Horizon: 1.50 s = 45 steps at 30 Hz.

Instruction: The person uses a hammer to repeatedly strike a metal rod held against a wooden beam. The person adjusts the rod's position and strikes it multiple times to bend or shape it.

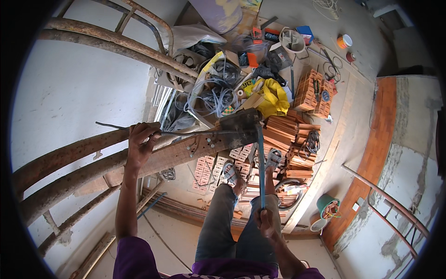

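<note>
My left hand (138, 142) grips a thin dark metal rod (190, 134) above a wooden plank (165, 158). The rod sticks out past my fist to the left; its other end reaches a dark metal block (239, 123) at the plank's far end. Several bolts or holes dot the plank beside the rod. My right hand (264, 223) is closed round the near end of a long blue bar (261, 176). The bar runs away from me to the block's right side, where it meets the rod; how they join is too small to tell.
Rusty scaffold tubes (69, 195) flank the plank on the left, and another scaffold frame (390, 195) stands right. Hollow bricks (309, 95), stacked tiles (281, 132), a yellow sack (273, 98), tangled clear hose (213, 97) and a green bucket (328, 205) lie about my feet and beyond.
</note>
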Available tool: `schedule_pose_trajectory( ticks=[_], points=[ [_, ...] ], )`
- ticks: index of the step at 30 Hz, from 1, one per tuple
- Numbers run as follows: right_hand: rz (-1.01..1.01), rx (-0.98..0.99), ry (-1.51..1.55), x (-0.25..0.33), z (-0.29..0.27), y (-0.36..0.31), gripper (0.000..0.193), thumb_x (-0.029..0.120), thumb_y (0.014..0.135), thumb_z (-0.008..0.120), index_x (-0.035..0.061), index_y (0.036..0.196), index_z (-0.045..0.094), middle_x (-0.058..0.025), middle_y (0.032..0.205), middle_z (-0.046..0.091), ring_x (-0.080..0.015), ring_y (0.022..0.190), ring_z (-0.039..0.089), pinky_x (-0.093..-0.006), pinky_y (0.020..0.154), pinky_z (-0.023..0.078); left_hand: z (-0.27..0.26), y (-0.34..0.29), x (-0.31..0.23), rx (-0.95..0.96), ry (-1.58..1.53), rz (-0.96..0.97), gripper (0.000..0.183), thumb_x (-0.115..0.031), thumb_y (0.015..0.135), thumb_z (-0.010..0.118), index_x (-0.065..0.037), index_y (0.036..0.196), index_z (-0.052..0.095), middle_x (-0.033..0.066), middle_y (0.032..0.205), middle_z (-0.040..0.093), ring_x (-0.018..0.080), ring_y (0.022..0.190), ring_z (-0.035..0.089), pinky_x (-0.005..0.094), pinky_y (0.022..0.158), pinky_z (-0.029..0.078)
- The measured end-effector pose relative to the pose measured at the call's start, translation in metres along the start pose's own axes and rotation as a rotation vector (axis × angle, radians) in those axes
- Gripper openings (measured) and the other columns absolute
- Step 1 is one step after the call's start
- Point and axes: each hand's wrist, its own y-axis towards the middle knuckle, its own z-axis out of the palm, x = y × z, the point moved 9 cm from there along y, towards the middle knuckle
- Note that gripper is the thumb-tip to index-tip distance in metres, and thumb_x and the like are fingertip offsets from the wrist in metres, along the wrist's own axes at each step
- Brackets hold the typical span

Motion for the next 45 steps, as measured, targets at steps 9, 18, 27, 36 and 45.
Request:
schedule_pose_trajectory(
  ticks=[9,18,27,36,45],
  points=[
    [-0.199,-0.179,0.121,-0.031,0.073,0.024,0.054,0.059,0.098,0.035,0.0101,0.074,0.037,0.0026,0.055,0.034,-0.0045,0.044,0.030,-0.0233,0.041,0.021,-0.001,0.001,-0.004,-0.019,0.011,0.008,0.018,-0.009,0.079,0.072,-0.007,0.096,0.071,0.0025,0.079,0.064,0.0192,0.075,0.057,0.0334,0.079,0.038],
    [-0.176,-0.348,0.120,-0.052,0.089,0.021,0.059,0.062,0.096,0.037,0.0102,0.070,0.036,0.0041,0.054,0.032,-0.0046,0.046,0.031,-0.0235,0.042,0.021,0.007,-0.002,-0.017,-0.032,0.032,-0.003,0.017,-0.010,0.079,0.071,-0.008,0.096,0.071,0.0017,0.079,0.064,0.0179,0.075,0.057,0.0335,0.082,0.037],
    [-0.298,-0.405,0.346,-0.090,0.096,0.044,0.051,0.056,0.098,0.043,0.0084,0.082,0.047,0.0031,0.062,0.038,-0.0065,0.046,0.034,-0.0249,0.043,0.025,0.002,-0.012,-0.002,-0.175,0.043,0.179,0.015,-0.008,0.078,0.074,-0.006,0.092,0.069,0.0070,0.076,0.061,0.0228,0.073,0.057,0.0373,0.072,0.042],
    [-0.155,-0.097,0.368,-0.061,0.036,0.012,0.057,0.065,0.093,0.045,0.0099,0.080,0.041,0.0012,0.060,0.036,-0.0076,0.039,0.033,-0.0230,0.034,0.025,-0.014,-0.005,-0.012,0.006,0.046,0.076,0.013,-0.017,0.086,0.069,-0.006,0.092,0.067,0.0085,0.079,0.060,0.0286,0.079,0.058,0.0425,0.075,0.045],
    [-0.789,-0.670,-0.994,-0.038,-0.181,-0.048,0.043,0.039,0.102,0.038,0.0024,0.079,0.043,-0.0075,0.064,0.042,-0.0277,0.063,0.047,-0.0433,0.061,0.038,-0.006,0.013,-0.031,-0.038,0.174,-0.070,0.027,-0.030,0.089,0.066,-0.007,0.075,0.063,0.0071,0.068,0.056,0.0238,0.070,0.057,0.0396,0.073,0.040]
  ],
)
